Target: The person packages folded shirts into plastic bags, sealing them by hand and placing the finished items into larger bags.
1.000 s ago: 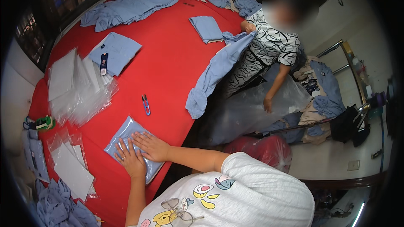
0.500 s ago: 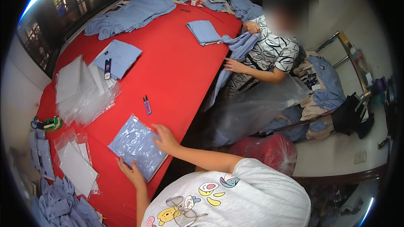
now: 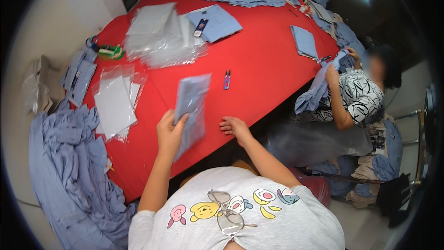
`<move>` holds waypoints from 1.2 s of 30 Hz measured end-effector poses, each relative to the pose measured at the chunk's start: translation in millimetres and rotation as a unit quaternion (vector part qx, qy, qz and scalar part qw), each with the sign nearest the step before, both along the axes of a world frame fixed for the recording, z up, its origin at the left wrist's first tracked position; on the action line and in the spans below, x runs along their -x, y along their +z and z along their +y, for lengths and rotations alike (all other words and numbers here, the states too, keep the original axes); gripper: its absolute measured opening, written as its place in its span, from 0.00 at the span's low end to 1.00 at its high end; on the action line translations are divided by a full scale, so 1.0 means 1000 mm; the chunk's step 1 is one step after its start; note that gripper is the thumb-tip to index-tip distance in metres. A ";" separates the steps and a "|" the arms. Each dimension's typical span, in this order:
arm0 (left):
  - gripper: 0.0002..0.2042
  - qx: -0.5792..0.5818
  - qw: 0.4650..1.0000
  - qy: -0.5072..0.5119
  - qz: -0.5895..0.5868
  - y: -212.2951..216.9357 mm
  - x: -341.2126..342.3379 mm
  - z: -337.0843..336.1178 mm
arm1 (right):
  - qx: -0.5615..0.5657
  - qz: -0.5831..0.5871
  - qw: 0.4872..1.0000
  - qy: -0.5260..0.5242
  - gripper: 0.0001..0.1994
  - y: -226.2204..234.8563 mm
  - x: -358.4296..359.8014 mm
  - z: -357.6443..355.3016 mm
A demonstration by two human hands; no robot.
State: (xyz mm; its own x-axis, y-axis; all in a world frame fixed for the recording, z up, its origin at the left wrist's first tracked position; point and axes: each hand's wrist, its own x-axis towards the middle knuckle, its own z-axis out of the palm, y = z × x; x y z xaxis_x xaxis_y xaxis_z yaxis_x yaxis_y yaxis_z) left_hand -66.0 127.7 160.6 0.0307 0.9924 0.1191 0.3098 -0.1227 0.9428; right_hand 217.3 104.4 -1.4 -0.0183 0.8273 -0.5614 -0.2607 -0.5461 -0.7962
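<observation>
1. Left hand grips bagged shirt by its left edge; bagged shirt between the hands, long axis pointing away from body.
2. Right hand holds nothing, fingers loosely bent, apart from it; left nearer.
3. Motion blur; left fingertips partly hidden; can't tell if lower end touches bench.

Blue garment in clear bag, held up near the table's near edge.
Folded flat into a slim rectangle, plastic glossy and slightly motion-blurred; tilted steeply, long side running away from the near edge. Can't tell if its lower end touches down.
</observation>
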 end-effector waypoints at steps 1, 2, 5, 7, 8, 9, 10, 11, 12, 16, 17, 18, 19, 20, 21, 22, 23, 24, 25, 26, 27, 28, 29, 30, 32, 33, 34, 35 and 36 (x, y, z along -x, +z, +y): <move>0.11 -0.086 0.994 -0.036 0.063 0.027 -0.001 -0.002 | 0.033 0.049 0.998 0.003 0.27 0.013 -0.004 -0.004; 0.13 -0.171 0.974 -0.077 0.127 0.046 0.000 -0.003 | 0.050 0.098 0.994 0.010 0.35 0.012 -0.014 -0.008; 0.16 -0.213 0.939 -0.152 0.225 0.048 0.009 -0.007 | 0.074 0.184 0.980 -0.025 0.44 -0.007 -0.047 -0.017; 0.17 -0.201 0.931 -0.129 0.274 0.020 0.020 -0.014 | 0.097 0.180 0.976 -0.078 0.46 -0.001 -0.050 -0.022; 0.18 -0.196 0.927 -0.119 0.298 0.000 0.025 -0.020 | 0.085 0.221 0.969 -0.066 0.46 -0.003 -0.057 -0.027; 0.21 -0.095 0.933 -0.140 0.319 -0.024 0.036 -0.029 | 0.081 0.231 0.968 -0.047 0.45 -0.005 -0.065 -0.031; 0.23 -0.067 0.937 -0.109 0.326 -0.049 0.043 -0.040 | 0.077 0.242 0.967 -0.027 0.45 -0.006 -0.067 -0.033; 0.24 -0.039 0.939 -0.077 0.332 -0.075 0.048 -0.053 | 0.077 0.227 0.970 -0.029 0.43 -0.004 -0.063 -0.035; 0.26 -0.014 0.940 -0.045 0.339 -0.100 0.055 -0.066 | 0.077 0.213 0.974 -0.030 0.41 0.003 -0.059 -0.035; 0.28 -0.082 0.889 -0.030 0.449 -0.155 0.066 -0.102 | 0.064 0.158 0.985 -0.016 0.36 0.002 -0.057 -0.033; 0.26 -0.079 0.897 -0.023 0.434 -0.155 0.065 -0.103 | 0.066 0.144 0.987 -0.014 0.35 0.003 -0.056 -0.032; 0.26 -0.078 0.900 -0.019 0.428 -0.156 0.064 -0.103 | 0.069 0.130 0.989 -0.012 0.34 0.003 -0.054 -0.030; 0.26 -0.077 0.903 -0.015 0.422 -0.157 0.065 -0.101 | 0.071 0.116 0.991 -0.010 0.33 0.003 -0.053 -0.031; 0.26 -0.077 0.906 -0.010 0.416 -0.156 0.064 -0.099 | 0.072 0.107 0.992 -0.008 0.32 0.004 -0.051 -0.030; 0.26 -0.079 0.906 -0.010 0.416 -0.157 0.064 -0.099 | 0.072 0.098 0.993 -0.006 0.32 0.005 -0.050 -0.030; 0.26 -0.080 0.906 -0.010 0.416 -0.159 0.064 -0.100 | 0.072 0.088 0.993 -0.004 0.31 0.006 -0.048 -0.030; 0.26 -0.084 0.906 -0.011 0.416 -0.159 0.064 -0.099 | 0.071 0.085 0.994 -0.001 0.30 0.008 -0.043 -0.030; 0.26 -0.081 0.906 -0.007 0.416 -0.159 0.064 -0.099 | 0.070 0.082 0.994 0.002 0.29 0.010 -0.038 -0.031; 0.26 -0.078 0.906 -0.004 0.417 -0.159 0.064 -0.099 | 0.069 0.078 0.995 0.004 0.29 0.012 -0.032 -0.033; 0.26 -0.075 0.906 -0.001 0.417 -0.158 0.063 -0.099 | 0.061 0.069 0.996 0.005 0.28 0.011 -0.027 -0.035; 0.26 -0.076 0.906 0.000 0.416 -0.159 0.063 -0.100 | 0.053 0.060 0.997 0.006 0.26 0.011 -0.022 -0.037; 0.26 -0.078 0.906 0.001 0.415 -0.160 0.063 -0.100 | 0.045 0.051 0.998 0.007 0.25 0.010 -0.017 -0.041; 0.25 -0.078 0.906 0.003 0.416 -0.161 0.064 -0.101 | 0.045 0.046 0.998 -0.015 0.23 0.014 -0.008 -0.044; 0.25 -0.081 0.905 0.003 0.418 -0.161 0.064 -0.101 | 0.041 0.030 0.999 -0.013 0.22 0.017 -0.002 -0.045; 0.25 -0.085 0.903 0.002 0.422 -0.162 0.065 -0.101 | 0.034 -0.002 0.999 -0.009 0.21 0.022 0.005 -0.045; 0.25 -0.085 0.903 0.002 0.421 -0.162 0.066 -0.101 | 0.039 0.005 0.999 -0.018 0.21 0.023 0.008 -0.044; 0.25 -0.085 0.904 0.002 0.420 -0.162 0.066 -0.101 | 0.037 0.013 0.999 -0.026 0.20 0.024 0.010 -0.043; 0.25 -0.083 0.904 0.001 0.419 -0.161 0.066 -0.102 | 0.037 0.020 0.999 -0.034 0.20 0.025 0.012 -0.042; 0.25 -0.084 0.906 0.001 0.415 -0.160 0.065 -0.102 | 0.037 0.027 0.998 -0.041 0.20 0.026 0.014 -0.042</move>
State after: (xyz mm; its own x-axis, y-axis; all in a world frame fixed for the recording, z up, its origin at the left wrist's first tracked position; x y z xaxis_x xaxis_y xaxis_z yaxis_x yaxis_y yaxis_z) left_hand -131.3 25.2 0.6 0.1770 0.9625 0.2056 0.9038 -0.2417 0.3533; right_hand 203.4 62.7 24.2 0.0157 0.7831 -0.6217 -0.3488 -0.5784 -0.7374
